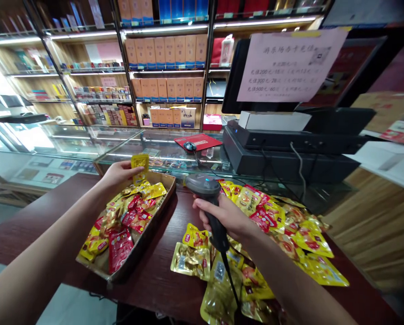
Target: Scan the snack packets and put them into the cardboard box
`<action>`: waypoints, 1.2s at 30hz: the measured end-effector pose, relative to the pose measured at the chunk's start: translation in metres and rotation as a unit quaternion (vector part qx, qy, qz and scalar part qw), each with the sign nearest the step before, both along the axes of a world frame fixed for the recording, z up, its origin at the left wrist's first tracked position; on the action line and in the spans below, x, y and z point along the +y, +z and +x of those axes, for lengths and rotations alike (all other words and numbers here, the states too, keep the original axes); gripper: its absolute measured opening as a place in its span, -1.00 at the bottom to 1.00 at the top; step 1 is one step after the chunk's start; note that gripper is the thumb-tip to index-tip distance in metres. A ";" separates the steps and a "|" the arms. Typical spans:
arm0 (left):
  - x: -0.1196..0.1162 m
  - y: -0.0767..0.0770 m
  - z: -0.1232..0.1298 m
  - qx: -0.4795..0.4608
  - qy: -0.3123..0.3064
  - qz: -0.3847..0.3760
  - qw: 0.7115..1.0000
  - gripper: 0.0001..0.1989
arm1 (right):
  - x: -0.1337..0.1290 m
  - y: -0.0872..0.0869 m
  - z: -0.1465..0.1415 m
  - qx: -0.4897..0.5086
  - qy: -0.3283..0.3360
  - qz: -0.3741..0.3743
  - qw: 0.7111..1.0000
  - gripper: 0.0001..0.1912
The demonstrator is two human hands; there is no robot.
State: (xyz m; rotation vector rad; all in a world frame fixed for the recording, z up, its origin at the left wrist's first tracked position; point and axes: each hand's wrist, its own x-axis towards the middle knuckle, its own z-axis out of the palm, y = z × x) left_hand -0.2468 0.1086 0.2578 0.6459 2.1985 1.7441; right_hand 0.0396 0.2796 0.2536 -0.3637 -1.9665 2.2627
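Over the far end of a cardboard box (168, 198), my left hand (122, 173) pinches a small yellow packet (140, 161) upright. Red, yellow and gold snack packets (120, 246) fill much of the box. My right hand (227, 214) is wrapped round the handle of a black barcode scanner (203, 185), which has a small blue light on top. Its cable hangs down over a loose pile of similar packets (310, 237) on the dark red table (154, 289). A large gold packet (218, 289) lies near the front, below the scanner.
Behind the table stands a glass counter (120, 146) with a mouse (190, 146) on a red mat (205, 142). At the right are a monitor with a paper sign (283, 67) and a black cash drawer (290, 158) with cables. Stocked shelves (164, 74) line the back.
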 end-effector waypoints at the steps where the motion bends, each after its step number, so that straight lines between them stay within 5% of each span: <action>1: -0.011 0.003 -0.002 0.012 0.004 -0.009 1.000 -0.47 | -0.004 0.002 -0.005 0.006 0.008 0.000 1.000 -0.65; 7: -0.033 0.014 0.010 0.038 0.006 -0.013 0.999 -0.49 | -0.026 0.011 -0.022 0.028 0.053 0.036 0.998 -0.69; 15: 0.034 -0.027 0.080 0.103 -0.218 -0.076 0.967 -0.64 | -0.014 0.002 -0.008 0.001 0.011 0.022 1.000 -0.64; 21: 0.075 -0.054 0.139 0.180 -0.436 -0.207 0.857 -0.70 | 0.013 -0.010 0.008 -0.020 -0.026 0.024 0.999 -0.63; 25: 0.087 -0.061 0.162 0.173 -0.554 -0.337 0.741 -0.60 | 0.028 -0.017 0.015 -0.026 -0.038 0.026 0.999 -0.64; 28: 0.092 -0.066 0.174 0.248 -0.587 -0.399 0.659 -0.50 | 0.036 -0.023 0.016 -0.024 -0.040 0.014 0.999 -0.66; 36: 0.100 -0.072 0.185 0.357 -0.591 -0.388 0.611 -0.55 | 0.050 -0.033 0.011 -0.055 -0.046 0.023 0.997 -0.69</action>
